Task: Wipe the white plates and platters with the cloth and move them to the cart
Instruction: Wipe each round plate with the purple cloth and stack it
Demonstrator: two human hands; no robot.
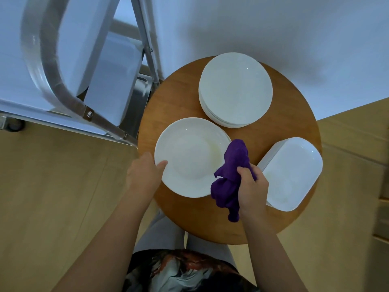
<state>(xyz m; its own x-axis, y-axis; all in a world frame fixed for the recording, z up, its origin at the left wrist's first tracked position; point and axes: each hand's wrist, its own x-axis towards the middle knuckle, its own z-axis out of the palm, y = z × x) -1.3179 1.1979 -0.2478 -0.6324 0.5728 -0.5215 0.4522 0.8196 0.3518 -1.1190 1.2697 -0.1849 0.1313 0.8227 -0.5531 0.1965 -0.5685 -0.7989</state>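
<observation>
A round wooden table (174,106) fills the middle of the frame, seen from above; on it, at centre left, lies a single white plate (189,157); the left hand (143,175) holds this plate at its left rim, thumb lying on top of the rim while the fingers go out of sight below the edge; the right hand (251,186), lower right of centre, grips a bunched purple cloth (229,180), fingers curled round it; the cloth's upper end overlaps the right rim of the plate, its lower end hangs down past the wrist over the table; whether the cloth actually presses on the plate cannot be told.

Toward the upper centre of the frame a stack of round white plates (235,89) stands on the table, just beside the single plate; at the right edge of the table sits a stack of rectangular white platters (292,173) with rounded corners, close beside the right hand.

In the upper left of the frame stands a metal cart (50,70) with a curved handle and white platters (109,81) on its shelves; the floor (52,197) around the table is pale wood; a white wall (273,24) fills the upper right.
</observation>
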